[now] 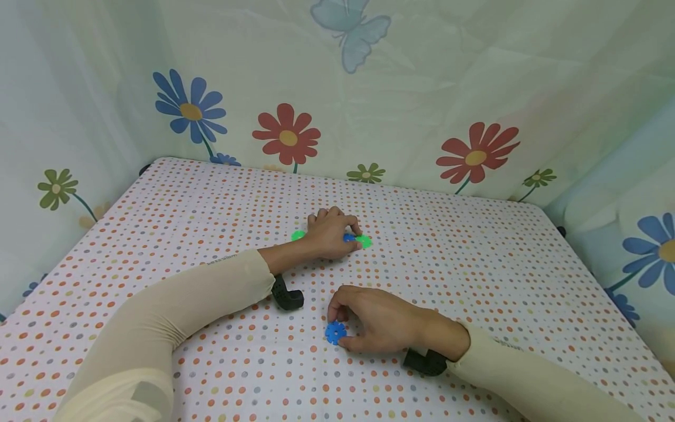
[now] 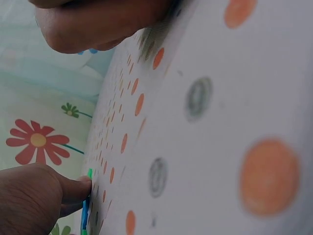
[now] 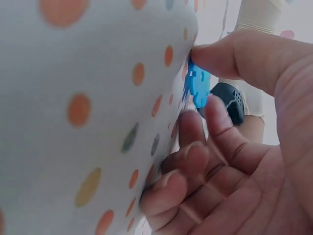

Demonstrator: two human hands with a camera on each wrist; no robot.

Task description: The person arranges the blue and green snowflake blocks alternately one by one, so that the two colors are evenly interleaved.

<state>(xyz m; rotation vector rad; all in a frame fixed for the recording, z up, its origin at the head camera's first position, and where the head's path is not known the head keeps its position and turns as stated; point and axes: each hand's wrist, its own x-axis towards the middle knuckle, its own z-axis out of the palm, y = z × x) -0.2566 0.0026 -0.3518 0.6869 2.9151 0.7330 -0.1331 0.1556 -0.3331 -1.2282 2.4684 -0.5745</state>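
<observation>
My left hand (image 1: 329, 234) is over a row of flat notched snowflake discs on the table. Its thumb and index finger pinch the row near a green disc (image 1: 364, 241) and a blue disc (image 1: 348, 237). Another green disc (image 1: 298, 235) shows on the other side of the hand; what lies beneath the palm is hidden. Closer to me, my right hand (image 1: 387, 319) holds a loose blue snowflake disc (image 1: 336, 333) by its edge, between thumb and index finger. In the right wrist view, that blue disc (image 3: 199, 85) is tilted up beside the cloth.
A dotted cloth (image 1: 237, 205) covers the table. Behind it hangs a curtain (image 1: 401, 105) printed with flowers and a butterfly. Each wrist wears a black strap mount (image 1: 287, 295) below a cream sleeve.
</observation>
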